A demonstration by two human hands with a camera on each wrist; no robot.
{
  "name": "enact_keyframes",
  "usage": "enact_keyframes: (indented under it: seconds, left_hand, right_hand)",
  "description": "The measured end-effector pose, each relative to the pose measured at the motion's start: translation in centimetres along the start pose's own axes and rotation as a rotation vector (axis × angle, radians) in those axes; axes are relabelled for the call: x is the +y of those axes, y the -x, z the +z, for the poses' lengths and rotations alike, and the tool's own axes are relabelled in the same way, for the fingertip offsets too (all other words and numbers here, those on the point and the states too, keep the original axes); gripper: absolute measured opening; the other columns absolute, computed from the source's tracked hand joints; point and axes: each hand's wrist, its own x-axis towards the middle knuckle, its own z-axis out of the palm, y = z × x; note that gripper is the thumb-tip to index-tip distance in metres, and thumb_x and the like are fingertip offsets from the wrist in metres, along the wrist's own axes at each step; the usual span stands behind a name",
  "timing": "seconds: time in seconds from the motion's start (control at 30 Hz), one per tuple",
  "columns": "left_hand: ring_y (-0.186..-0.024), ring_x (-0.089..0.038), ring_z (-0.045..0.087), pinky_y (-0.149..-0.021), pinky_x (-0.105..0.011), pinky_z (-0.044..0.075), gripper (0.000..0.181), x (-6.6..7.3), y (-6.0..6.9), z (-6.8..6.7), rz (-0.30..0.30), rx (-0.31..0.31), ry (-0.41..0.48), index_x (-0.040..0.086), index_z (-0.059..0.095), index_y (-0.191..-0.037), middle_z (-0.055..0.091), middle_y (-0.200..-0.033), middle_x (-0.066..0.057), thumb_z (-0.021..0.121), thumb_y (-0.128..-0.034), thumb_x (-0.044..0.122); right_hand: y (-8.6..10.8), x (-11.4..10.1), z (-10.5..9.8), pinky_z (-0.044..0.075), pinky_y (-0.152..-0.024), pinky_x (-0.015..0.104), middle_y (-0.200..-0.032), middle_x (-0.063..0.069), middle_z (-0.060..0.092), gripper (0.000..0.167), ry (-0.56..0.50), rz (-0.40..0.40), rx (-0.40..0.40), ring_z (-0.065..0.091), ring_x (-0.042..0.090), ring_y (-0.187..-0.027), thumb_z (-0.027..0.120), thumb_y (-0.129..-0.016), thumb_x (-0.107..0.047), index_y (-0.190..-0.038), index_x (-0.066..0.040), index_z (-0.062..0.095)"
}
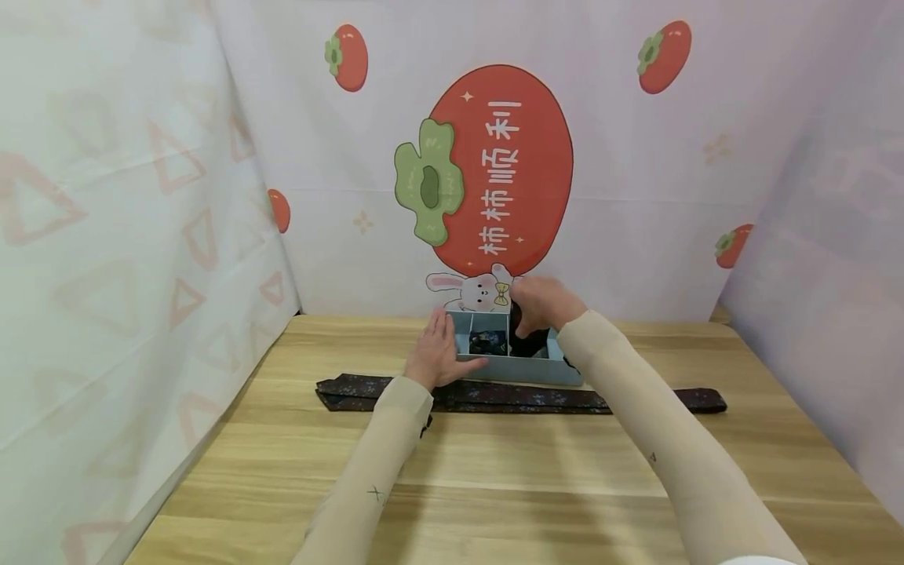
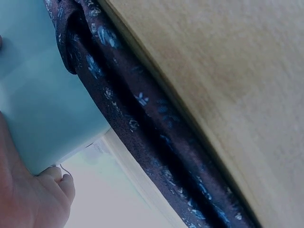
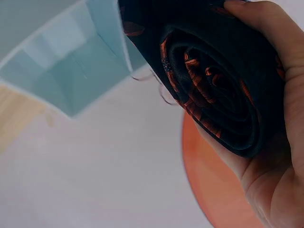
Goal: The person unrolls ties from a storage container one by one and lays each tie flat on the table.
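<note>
My right hand (image 1: 547,304) grips a rolled dark necktie (image 3: 213,85) with an orange pattern, at the right part of a light blue divided box (image 1: 523,369). In the right wrist view, the coil's spiral end shows. My left hand (image 1: 432,355) rests at the box's left front corner, fingers extended along its left side and thumb spread across the front wall. A dark patterned roll (image 1: 488,342) sits in the middle compartment. Just in front of the box lies a long dark necktie (image 1: 508,396) with a blue floral pattern, stretched left to right.
The wooden table (image 1: 487,471) ends at a white backdrop cloth (image 1: 339,259) printed with a big red persimmon and a rabbit. Cloth walls stand on both sides. The box is close to the backdrop.
</note>
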Motion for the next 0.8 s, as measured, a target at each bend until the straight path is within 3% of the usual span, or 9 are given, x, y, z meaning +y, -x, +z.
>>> enact_keyframes:
  seconds: [0.13,0.37,0.6,0.67,0.8]
  left_hand:
    - [-0.166,-0.036,0.008,-0.136,-0.045,0.012,0.118,0.0,-0.1,0.2,0.005,0.005,-0.007,-0.007,0.013,-0.166,0.012,-0.176,-0.024,0.040,-0.0959,0.083]
    - [-0.166,-0.037,0.008,-0.136,-0.046,0.013,0.119,0.0,-0.1,0.1,0.025,0.010,-0.009,-0.009,0.013,-0.165,0.012,-0.176,-0.025,0.040,-0.0956,0.085]
    - [-0.166,-0.038,0.006,-0.136,-0.046,0.010,0.119,-0.5,-0.1,0.0,0.023,0.002,0.001,-0.009,0.011,-0.165,0.010,-0.176,-0.026,0.040,-0.0963,0.083]
    - [-0.166,-0.038,0.006,-0.136,-0.046,0.010,0.119,-0.6,0.0,0.0,0.026,-0.002,0.006,-0.010,0.011,-0.165,0.010,-0.176,-0.026,0.040,-0.0967,0.083]
    - [-0.166,-0.040,0.006,-0.136,-0.047,0.011,0.118,-0.3,0.1,-0.1,0.043,0.001,0.034,-0.011,0.011,-0.164,0.010,-0.176,-0.027,0.041,-0.0970,0.081]
  right_hand:
    - [1.1,-0.2,-2.0,0.060,-0.074,0.037,-0.085,0.005,0.068,0.039,-0.045,0.011,0.015,0.064,0.021,-0.080,0.092,-0.081,-0.035,-0.099,-0.008,0.070]
    - [4.1,-0.7,-5.5,0.062,-0.084,0.044,-0.107,0.008,0.073,0.059,-0.182,0.007,0.061,0.065,0.024,-0.089,0.093,-0.079,-0.030,-0.126,-0.005,0.068]
    - [6.9,-1.1,-7.6,0.060,-0.098,0.049,-0.134,0.008,0.067,0.076,-0.371,-0.048,0.068,0.062,0.026,-0.112,0.093,-0.079,-0.027,-0.144,-0.014,0.056]
    - [7.8,-1.2,-7.7,0.061,-0.094,0.047,-0.126,0.008,0.071,0.070,-0.405,-0.026,0.031,0.067,0.025,-0.105,0.092,-0.081,-0.030,-0.140,-0.013,0.060]
    - [9.5,-1.5,-7.0,0.063,-0.077,0.036,-0.094,0.007,0.076,0.045,-0.458,0.054,-0.032,0.071,0.020,-0.081,0.089,-0.083,-0.037,-0.114,-0.008,0.073]
